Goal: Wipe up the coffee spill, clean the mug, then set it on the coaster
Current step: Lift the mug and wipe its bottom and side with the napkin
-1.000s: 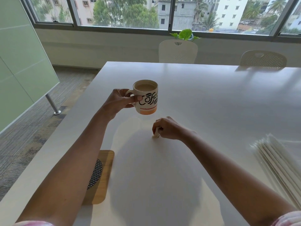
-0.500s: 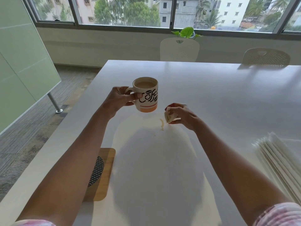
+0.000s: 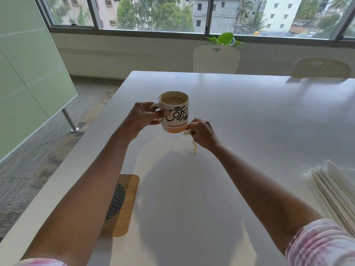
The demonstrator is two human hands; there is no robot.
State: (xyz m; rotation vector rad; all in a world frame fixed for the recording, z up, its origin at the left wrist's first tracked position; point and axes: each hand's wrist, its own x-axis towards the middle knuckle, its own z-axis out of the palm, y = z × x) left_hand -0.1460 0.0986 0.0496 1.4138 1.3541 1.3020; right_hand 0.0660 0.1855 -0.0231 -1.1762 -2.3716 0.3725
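Note:
My left hand [image 3: 143, 117] grips the handle of a white mug [image 3: 175, 112] with black lettering and an orange band, held above the white table [image 3: 249, 112]. The mug holds milky coffee. My right hand [image 3: 202, 134] pinches a small crumpled tissue [image 3: 187, 132] against the mug's lower right side. On the table just below lies a thin streak of spilled coffee [image 3: 194, 148] with a few drops beside it. A wooden coaster [image 3: 126, 198] with a woven black-and-white disc sits near the table's left edge, partly hidden by my left forearm.
A stack of white paper napkins [image 3: 334, 191] lies at the right edge of the table. Two white chairs [image 3: 216, 59] stand at the far side, under the window. A glass partition with a metal foot [image 3: 70, 121] stands on the floor to the left.
My right hand has lifted the tissue off the table and brought it up to the mug's base. A streak of coffee now shows where the hand was. The mug stayed raised.

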